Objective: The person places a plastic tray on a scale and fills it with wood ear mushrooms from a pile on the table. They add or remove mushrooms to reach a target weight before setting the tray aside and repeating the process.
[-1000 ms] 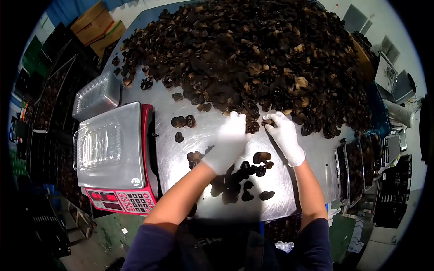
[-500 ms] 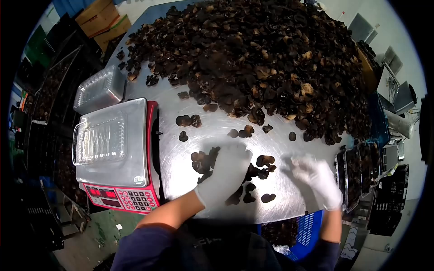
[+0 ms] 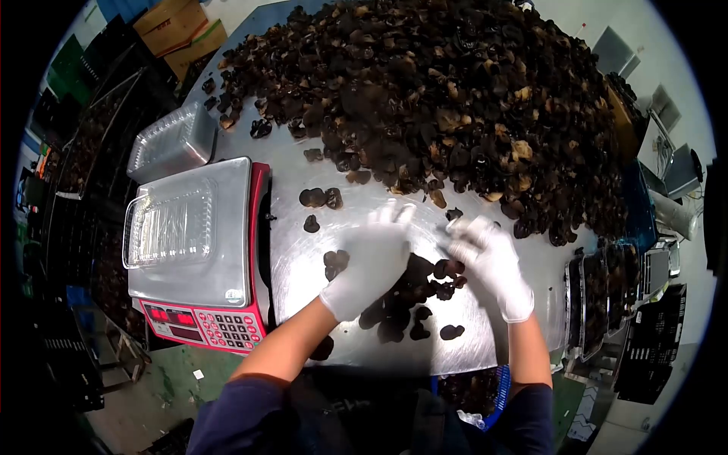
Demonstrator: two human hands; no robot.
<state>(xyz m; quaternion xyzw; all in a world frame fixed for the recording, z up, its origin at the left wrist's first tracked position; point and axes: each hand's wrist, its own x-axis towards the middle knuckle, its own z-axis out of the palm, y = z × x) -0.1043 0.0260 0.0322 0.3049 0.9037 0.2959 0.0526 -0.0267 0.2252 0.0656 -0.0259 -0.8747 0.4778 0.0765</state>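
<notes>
My left hand (image 3: 373, 262), in a white glove, is over the near part of the metal table with its fingers stretched forward and apart. Under and beside it lie dark wood ear mushrooms (image 3: 394, 309). My right hand (image 3: 489, 262), also gloved, is to the right of these pieces, palm inward, its fingers loosely bent and apart; the fingertips are slightly blurred. Nothing shows in either hand, though the left palm is hidden. Close to the right fingers is a small wood ear piece (image 3: 449, 268). A large heap of wood ear mushrooms (image 3: 447, 98) covers the far side.
A red digital scale (image 3: 199, 292) at left carries a clear plastic tray (image 3: 171, 231). Stacked clear trays (image 3: 173, 144) stand behind it. Filled trays (image 3: 599, 299) stand at the table's right edge. A blue basket (image 3: 500, 398) with dark pieces sits below the front edge.
My right hand has moved left and forward, nearer the loose pieces. My left hand has shifted slightly forward with its fingers extended, and more dark pieces show beneath it.
</notes>
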